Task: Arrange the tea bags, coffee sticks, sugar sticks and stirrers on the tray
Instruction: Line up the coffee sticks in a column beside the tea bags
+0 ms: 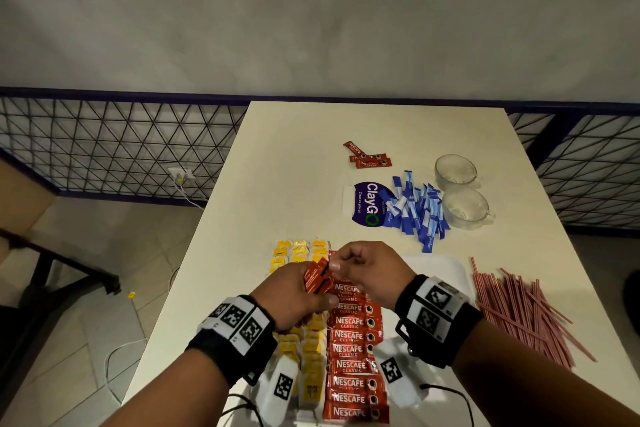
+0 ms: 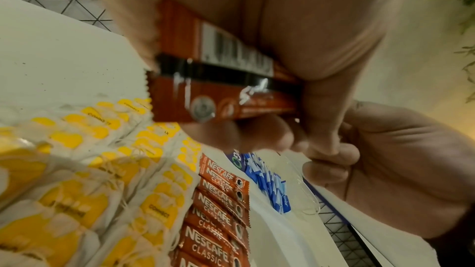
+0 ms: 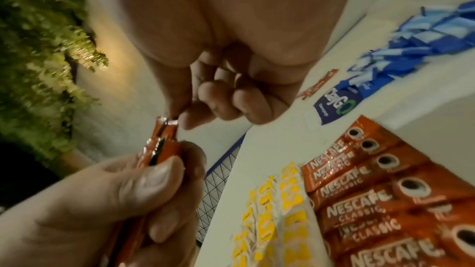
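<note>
My left hand [image 1: 304, 291] grips a small bundle of red coffee sticks [image 1: 317, 279] above the white tray [image 1: 446, 270]. My right hand [image 1: 341, 265] pinches the top end of one stick in that bundle [image 3: 167, 127] between thumb and forefinger. On the tray below, yellow tea bags [image 1: 299, 253] lie in columns on the left. Beside them runs a column of overlapping coffee sticks [image 1: 351, 350]. The bundle [image 2: 218, 88] fills the left wrist view, printed backs showing. Blue sugar sticks [image 1: 415, 211] and red stirrers [image 1: 519, 315] lie loose on the table.
Three loose coffee sticks [image 1: 369, 158] lie farther back on the white table [image 1: 294, 166]. A blue ClayGo card [image 1: 363, 204] sits left of the sugar pile, two glass cups [image 1: 460, 187] right of it. A wire fence borders the table's far edge.
</note>
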Action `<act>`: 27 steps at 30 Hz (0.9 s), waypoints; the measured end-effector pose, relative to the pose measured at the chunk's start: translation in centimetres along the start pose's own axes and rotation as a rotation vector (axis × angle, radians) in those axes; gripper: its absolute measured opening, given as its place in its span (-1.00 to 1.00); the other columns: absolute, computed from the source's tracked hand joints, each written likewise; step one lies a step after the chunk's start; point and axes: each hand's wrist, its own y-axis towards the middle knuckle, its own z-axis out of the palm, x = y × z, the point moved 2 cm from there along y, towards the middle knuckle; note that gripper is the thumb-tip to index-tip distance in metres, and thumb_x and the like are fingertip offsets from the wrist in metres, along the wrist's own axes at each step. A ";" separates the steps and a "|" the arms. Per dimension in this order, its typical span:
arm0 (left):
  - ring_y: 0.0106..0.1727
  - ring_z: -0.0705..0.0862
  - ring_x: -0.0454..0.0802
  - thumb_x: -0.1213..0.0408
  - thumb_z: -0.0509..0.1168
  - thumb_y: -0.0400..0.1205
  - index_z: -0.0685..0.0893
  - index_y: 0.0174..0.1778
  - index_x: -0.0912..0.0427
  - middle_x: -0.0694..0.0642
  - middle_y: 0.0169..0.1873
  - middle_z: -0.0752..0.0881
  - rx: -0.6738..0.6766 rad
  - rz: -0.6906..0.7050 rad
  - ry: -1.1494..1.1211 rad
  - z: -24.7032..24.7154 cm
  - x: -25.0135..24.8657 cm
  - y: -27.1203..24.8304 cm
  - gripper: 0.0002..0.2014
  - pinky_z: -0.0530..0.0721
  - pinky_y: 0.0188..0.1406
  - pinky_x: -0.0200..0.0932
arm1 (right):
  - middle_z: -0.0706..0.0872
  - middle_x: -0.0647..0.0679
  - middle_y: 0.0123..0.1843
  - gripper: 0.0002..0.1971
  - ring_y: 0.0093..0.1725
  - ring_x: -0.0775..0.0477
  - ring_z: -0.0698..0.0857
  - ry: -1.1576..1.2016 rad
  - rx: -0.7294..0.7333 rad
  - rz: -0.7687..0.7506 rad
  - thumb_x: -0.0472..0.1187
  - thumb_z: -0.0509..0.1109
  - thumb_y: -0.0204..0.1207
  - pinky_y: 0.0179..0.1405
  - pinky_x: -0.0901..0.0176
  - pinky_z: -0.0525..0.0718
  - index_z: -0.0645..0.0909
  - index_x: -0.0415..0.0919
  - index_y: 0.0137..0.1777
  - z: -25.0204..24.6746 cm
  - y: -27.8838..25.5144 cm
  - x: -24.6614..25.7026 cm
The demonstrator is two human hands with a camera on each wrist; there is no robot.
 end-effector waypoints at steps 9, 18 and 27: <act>-0.54 0.60 -0.27 0.19 0.51 0.51 0.61 -0.18 -0.01 -0.10 -0.40 0.65 0.005 0.026 0.054 0.0 0.3 -0.3 -0.83 0.59 -0.48 -0.30 | 0.67 0.05 -0.44 -0.84 -0.57 0.08 0.42 0.094 -0.014 0.120 -0.24 0.36 0.61 -0.52 0.22 0.38 0.65 -0.12 -0.22 -0.7 -0.1 -0.9; -0.42 0.54 -0.34 0.10 0.49 0.51 0.53 -0.28 -0.19 -0.16 -0.37 0.61 0.009 0.059 0.290 0.2 0.2 -0.2 -0.77 0.50 -0.33 -0.34 | 0.66 0.20 -0.50 -0.85 -0.55 0.32 0.55 -0.036 0.073 0.035 -0.18 0.37 0.61 -0.42 0.46 0.38 0.66 -0.07 -0.21 -0.1 -0.5 -0.3; -0.62 0.53 -0.05 0.14 0.40 0.61 0.58 -0.22 0.20 0.07 -0.51 0.64 -0.097 -0.029 -0.149 -1.6 1.6 -1.2 -0.78 0.45 -0.63 -0.26 | 0.60 -0.04 -0.43 -0.86 -0.49 0.05 0.48 0.012 -0.074 0.042 -0.11 0.33 0.64 -0.49 0.25 0.43 0.65 -0.09 -0.12 -2.3 -1.0 -0.8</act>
